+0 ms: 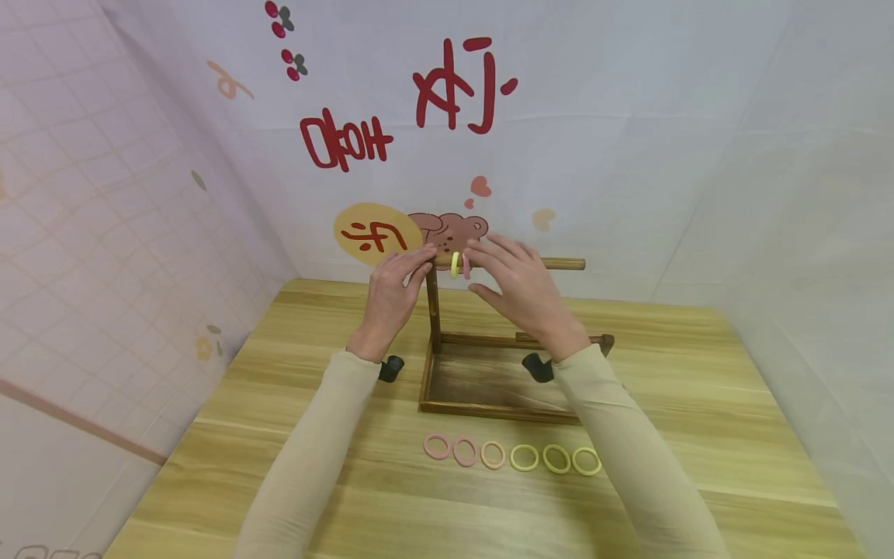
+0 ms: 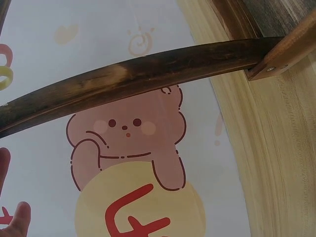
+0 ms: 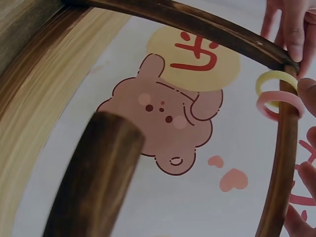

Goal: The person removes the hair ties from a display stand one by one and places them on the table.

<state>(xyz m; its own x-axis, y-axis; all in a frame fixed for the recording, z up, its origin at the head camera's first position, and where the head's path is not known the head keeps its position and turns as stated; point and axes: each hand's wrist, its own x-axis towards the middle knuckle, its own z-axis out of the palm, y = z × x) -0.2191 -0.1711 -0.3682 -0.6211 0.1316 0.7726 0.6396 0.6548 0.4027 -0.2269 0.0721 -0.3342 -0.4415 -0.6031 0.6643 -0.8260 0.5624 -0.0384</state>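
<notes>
A wooden stand has an upright post (image 1: pixel 434 307) and a horizontal rod (image 1: pixel 564 264). A yellow ring (image 1: pixel 455 265) and a pink ring (image 1: pixel 466 268) hang side by side on the rod, close to the post. With extended fingers, my left hand (image 1: pixel 393 291) touches the corner where post and rod meet. My right hand (image 1: pixel 518 283) is over the rod beside the pink ring, its fingers loosely bent and thumb apart. In the right wrist view, the right fingertips (image 3: pixel 307 94) lie next to both rings; exact contact is hard to tell.
The stand's framed base (image 1: pixel 489 411) rests on the wood-grain table (image 1: pixel 314 466). In front lies a row of several rings: pink ones (image 1: pixel 438 459), an orange one (image 1: pixel 493 469) and yellow ones (image 1: pixel 524 470). A printed cloth (image 1: pixel 615 171) hangs behind the table.
</notes>
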